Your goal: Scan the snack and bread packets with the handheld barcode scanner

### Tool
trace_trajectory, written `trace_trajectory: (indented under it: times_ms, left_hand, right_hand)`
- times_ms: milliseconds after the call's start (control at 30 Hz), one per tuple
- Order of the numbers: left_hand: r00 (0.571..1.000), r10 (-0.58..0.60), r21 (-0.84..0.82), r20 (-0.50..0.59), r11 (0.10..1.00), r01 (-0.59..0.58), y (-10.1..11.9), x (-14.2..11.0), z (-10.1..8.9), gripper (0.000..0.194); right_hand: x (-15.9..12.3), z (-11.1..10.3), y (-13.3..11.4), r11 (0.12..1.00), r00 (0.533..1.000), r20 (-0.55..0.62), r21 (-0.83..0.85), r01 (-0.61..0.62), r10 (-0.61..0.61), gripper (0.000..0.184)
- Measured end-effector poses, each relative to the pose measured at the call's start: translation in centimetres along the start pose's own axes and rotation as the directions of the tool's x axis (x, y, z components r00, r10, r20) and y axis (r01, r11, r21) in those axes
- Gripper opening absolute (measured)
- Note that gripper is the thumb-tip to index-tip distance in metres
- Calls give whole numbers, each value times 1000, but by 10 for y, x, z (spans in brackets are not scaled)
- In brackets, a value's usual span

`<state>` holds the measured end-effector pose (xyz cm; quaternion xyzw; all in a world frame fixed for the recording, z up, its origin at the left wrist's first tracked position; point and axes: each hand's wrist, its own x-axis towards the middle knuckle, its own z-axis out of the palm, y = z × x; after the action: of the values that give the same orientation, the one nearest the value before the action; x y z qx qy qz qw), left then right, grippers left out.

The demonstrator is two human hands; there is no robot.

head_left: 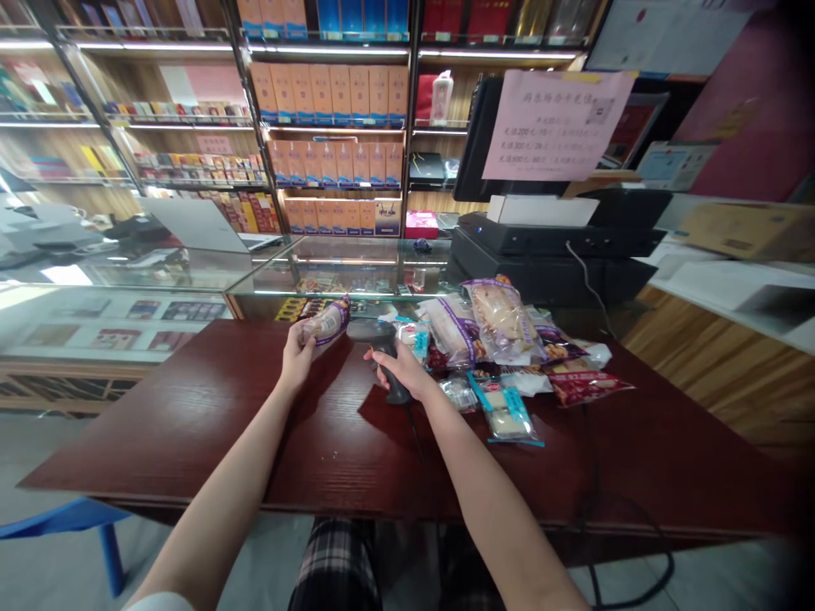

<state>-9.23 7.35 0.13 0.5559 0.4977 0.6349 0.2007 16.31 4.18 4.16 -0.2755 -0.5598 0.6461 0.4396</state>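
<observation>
1. Pink paper sign point(553, 127) on the black monitor point(476, 140): "充值200元", "充值300元", "充值500元"; its remaining print is blurred.
2. Food packages point(503, 318): lettering too small to read.
3. Orange boxes point(331, 93): lettering illegible.

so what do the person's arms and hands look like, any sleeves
Both the left hand and the right hand are ungloved. The left arm has a whitish sleeve edge at the bottom of the picture and is otherwise bare; the right arm is bare as far as it shows.
</observation>
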Motion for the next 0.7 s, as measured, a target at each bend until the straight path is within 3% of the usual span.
trace_trajectory:
  times_ms: [233, 500, 600, 700]
  left_hand:
    - [998, 51, 31, 31, 998, -52, 0, -3, 2, 42]
    - [999, -23, 32, 48, 999, 22, 1, -3, 1, 44]
    - [996, -66, 90, -67, 993, 72, 0, 1, -1, 47]
    - [956, -81, 130, -282, 984, 122, -3, 6, -8, 68]
  right_hand:
    - [2, -2, 3, 999, 999, -28, -30, 40, -41, 38]
    - [1, -4, 0, 999, 998, -49, 19, 40, -39, 37]
    - [1, -5, -1, 997, 997, -48, 34, 64, -62, 35]
    - [1, -7, -1, 997, 997, -46, 38, 64, -63, 33]
